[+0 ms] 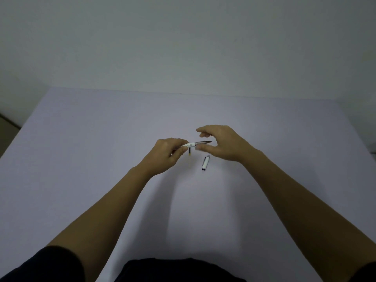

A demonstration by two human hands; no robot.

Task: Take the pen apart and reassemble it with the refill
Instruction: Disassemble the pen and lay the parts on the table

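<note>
My left hand [169, 154] pinches the white end of the pen [195, 144], which lies level above the table with its grey metal front and dark tip pointing right. Around that front section curls my right hand [221, 142], thumb under and fingers over; contact with the pen is unclear. A thin refill [189, 157], dark at the top and pale yellow below, lies on the table just under the pen. The white pen cap [205, 162] with a dark opening lies on the table below my right hand.
The pale lilac table [101, 159] spreads wide on all sides of the hands. Its far edge meets a plain grey wall [183, 47]. A strip of floor shows at the far left.
</note>
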